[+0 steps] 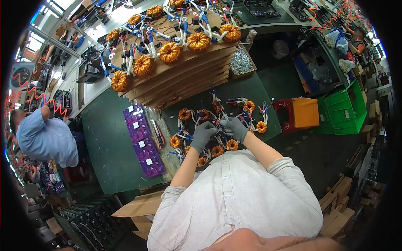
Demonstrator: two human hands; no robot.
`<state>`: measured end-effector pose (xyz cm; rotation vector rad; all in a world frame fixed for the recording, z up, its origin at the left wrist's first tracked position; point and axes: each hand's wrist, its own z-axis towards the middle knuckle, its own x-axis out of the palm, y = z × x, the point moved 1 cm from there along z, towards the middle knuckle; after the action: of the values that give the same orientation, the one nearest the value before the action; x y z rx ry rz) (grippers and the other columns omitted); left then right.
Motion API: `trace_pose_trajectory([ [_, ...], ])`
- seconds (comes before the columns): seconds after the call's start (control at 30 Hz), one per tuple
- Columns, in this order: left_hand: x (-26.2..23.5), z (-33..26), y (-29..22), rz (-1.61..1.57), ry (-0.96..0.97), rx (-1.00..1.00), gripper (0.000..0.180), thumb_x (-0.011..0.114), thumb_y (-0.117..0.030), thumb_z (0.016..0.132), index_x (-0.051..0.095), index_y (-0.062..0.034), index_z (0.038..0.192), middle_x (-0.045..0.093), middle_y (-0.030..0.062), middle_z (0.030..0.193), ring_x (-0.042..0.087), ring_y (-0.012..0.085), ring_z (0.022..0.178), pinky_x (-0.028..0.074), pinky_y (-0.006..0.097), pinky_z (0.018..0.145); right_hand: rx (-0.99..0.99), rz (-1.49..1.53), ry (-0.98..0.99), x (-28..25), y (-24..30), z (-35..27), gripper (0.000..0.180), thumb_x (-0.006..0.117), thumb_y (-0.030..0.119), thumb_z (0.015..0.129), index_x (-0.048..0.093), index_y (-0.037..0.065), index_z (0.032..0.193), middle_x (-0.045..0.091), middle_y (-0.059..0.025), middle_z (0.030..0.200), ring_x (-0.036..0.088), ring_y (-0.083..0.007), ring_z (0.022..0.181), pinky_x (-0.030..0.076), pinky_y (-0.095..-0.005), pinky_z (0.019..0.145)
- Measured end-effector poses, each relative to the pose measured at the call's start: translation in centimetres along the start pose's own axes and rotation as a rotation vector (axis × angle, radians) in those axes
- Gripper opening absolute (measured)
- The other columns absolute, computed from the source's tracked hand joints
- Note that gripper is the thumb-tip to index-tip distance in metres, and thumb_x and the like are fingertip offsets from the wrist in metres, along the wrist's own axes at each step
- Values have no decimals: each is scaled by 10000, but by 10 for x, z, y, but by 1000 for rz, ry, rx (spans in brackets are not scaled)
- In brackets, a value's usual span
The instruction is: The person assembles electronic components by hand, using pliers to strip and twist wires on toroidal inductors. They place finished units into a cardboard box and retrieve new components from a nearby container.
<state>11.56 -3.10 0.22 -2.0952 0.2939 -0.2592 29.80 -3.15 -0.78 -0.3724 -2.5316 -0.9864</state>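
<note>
My left hand (204, 134), in a grey glove, is closed with its fingertips pinched among the leads of copper-wound ring coils; what exactly lies in the pinch is too small to make out. Close on its right, my right hand (235, 128), also gloved in grey, pinches a white-sleeved wire lead (222, 118). Around both hands, several loose coils with white, blue and red leads lie on the green tabletop. One coil (184, 113) is beyond my left hand, another (248, 106) beyond my right hand, and a third (217, 150) close to my body.
A stack of brown cardboard sheets (188, 75) bearing rows of coils stands ahead. Purple circuit boards (143, 141) lie leftward. A box of small metal parts (241, 62) sits at the far right, with orange (305, 113) and green (346, 109) bins beyond. Another person (48, 136) is at left.
</note>
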Motion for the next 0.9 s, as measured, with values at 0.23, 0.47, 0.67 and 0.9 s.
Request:
trace_pose_trajectory([
  [0.23,22,-8,-12,662,-288,294,282,641,-272,815,590,-77,1012,665,129,812,650,284,757,490,391,670,-254,-266,-148,13,9,-8,135,719,123,786,677,20,862,624,-14,766,554,-83,697,437,-238,630],
  [0.47,25,18,5,899,-260,325,351,620,-311,811,564,-109,1092,671,144,896,649,320,828,502,421,712,-375,-327,-98,18,-9,-9,149,723,134,746,686,28,844,638,-10,788,574,-85,759,467,-248,707],
  [0.67,44,-4,-47,891,-287,524,338,669,-260,785,581,-106,1073,652,108,874,643,300,787,507,393,680,-404,-437,-253,-8,40,-34,317,673,326,823,650,27,926,601,-6,807,527,-75,722,424,-240,640],
  [0.9,98,65,-59,1032,-95,825,254,574,-83,816,586,-100,1069,624,105,932,617,299,855,513,389,744,-514,-231,-473,-80,38,-52,311,516,383,928,569,85,995,434,50,676,398,-36,608,344,-210,552],
])
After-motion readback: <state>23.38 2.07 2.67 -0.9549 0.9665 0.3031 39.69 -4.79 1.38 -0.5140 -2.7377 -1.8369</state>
